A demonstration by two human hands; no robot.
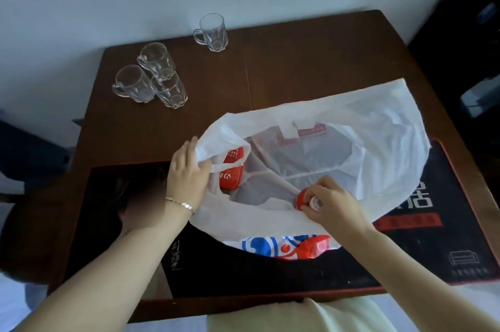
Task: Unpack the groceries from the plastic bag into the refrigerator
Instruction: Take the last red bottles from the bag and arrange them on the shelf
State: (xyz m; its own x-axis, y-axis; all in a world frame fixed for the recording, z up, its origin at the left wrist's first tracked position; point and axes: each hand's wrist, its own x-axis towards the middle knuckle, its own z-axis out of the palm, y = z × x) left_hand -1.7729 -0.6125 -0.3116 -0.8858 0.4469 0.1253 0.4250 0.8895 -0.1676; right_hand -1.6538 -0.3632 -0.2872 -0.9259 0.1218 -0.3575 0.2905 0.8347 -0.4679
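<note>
Opening up the plastic bag (378, 142) on the table (297, 61), looks like nothing's out yet. The left hand (186, 172) grips the left rim, and the right hand (332, 201) pinches the near edge around something red, can't tell what. A red packet (232, 172) sits inside; grab that next. No fridge visible.

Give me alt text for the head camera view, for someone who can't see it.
Two hands hold open a white plastic bag on a dark wooden table: the left hand grips its left rim, the right hand pinches its near rim. A red package lies inside, and four glass mugs stand on the table's far left part.
</note>
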